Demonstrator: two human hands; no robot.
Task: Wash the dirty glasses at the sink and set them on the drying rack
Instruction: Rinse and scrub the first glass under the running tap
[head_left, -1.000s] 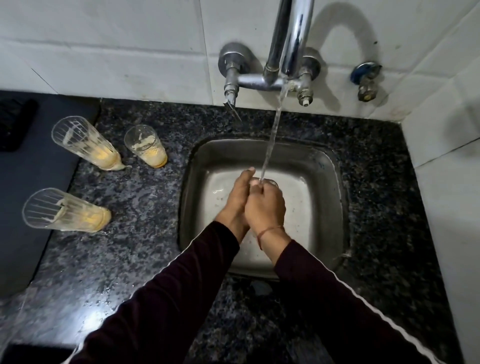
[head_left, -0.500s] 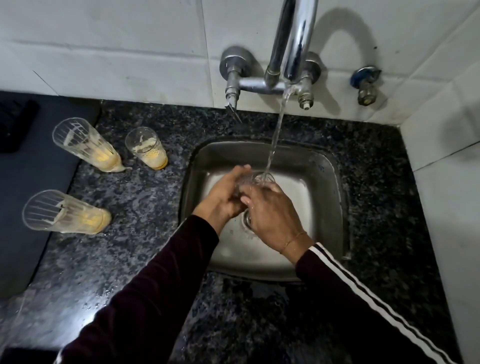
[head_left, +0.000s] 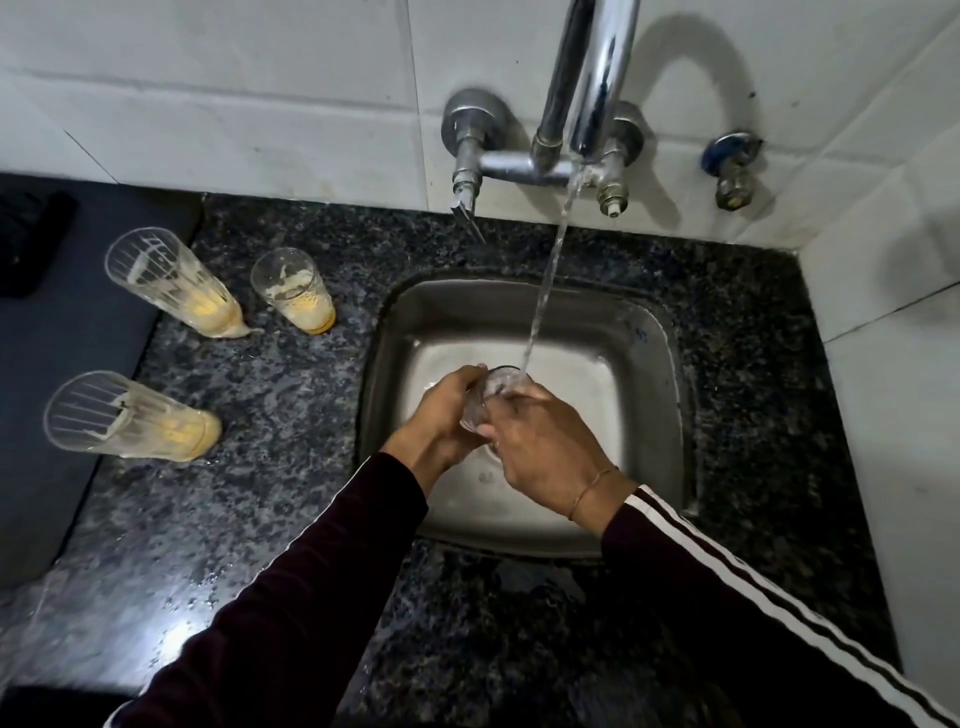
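Rinsing glass (head_left: 496, 395) under tap (head_left: 587, 98), L hand (head_left: 441, 410) & R hand (head_left: 540, 441) both clamped round it. Next: needs full rinse, then rack, not in view.

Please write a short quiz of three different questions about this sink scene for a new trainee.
1. True or false: water from the tap falls into the glass held over the sink.
2. How many dirty glasses stand on the counter?
3. Which hands hold the glass? A: left hand only. B: right hand only. C: both.

Key: 1 true; 2 three; 3 C.
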